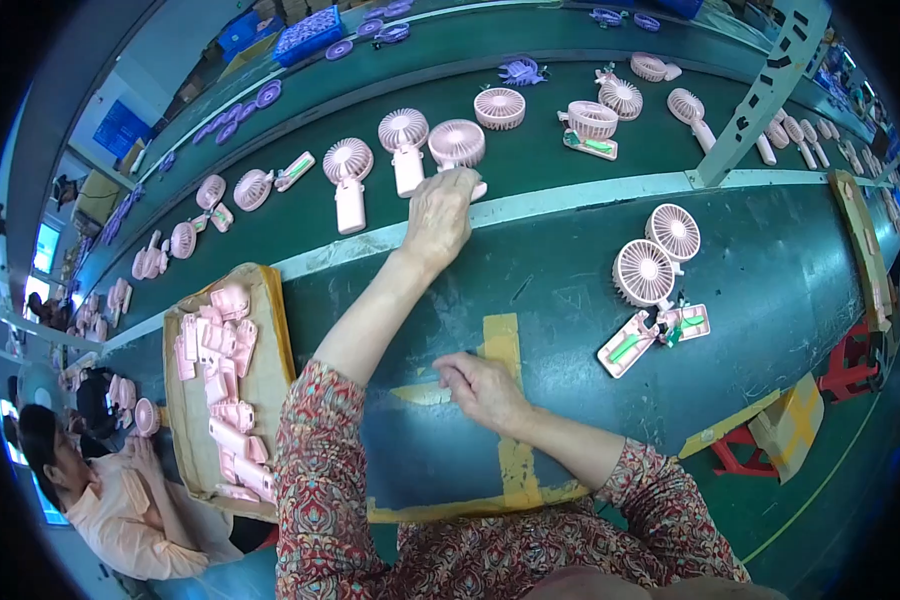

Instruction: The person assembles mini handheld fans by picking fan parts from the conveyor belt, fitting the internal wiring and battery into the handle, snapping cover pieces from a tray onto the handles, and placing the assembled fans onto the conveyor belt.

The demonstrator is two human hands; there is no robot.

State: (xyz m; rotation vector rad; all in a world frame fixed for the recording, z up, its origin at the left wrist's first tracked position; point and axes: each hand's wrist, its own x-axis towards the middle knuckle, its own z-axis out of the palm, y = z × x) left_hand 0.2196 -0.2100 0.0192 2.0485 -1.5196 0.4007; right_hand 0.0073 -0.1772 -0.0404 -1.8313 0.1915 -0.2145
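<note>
My left hand [438,212] reaches over the conveyor's near rail, fingers closed over the handle of a pink handheld fan [457,145]; the hand partly hides the handle. Just left of it stand two more pink fans, one with a white-pink handle [407,168] and another [349,180]. My right hand [484,392] rests low above the green worktable [420,300], fingers curled in and nothing visible in them. To its right lie two open fan assemblies, with round pink heads [644,272] and opened handle shells [626,344] showing green parts inside.
A cardboard tray [195,420] of pink handle shells sits at the left. A metal post [760,100] rises from the rail at right. More pink and purple fans lie on the conveyor belts. A co-worker [120,500] sits at lower left; red stools [745,455] stand at right.
</note>
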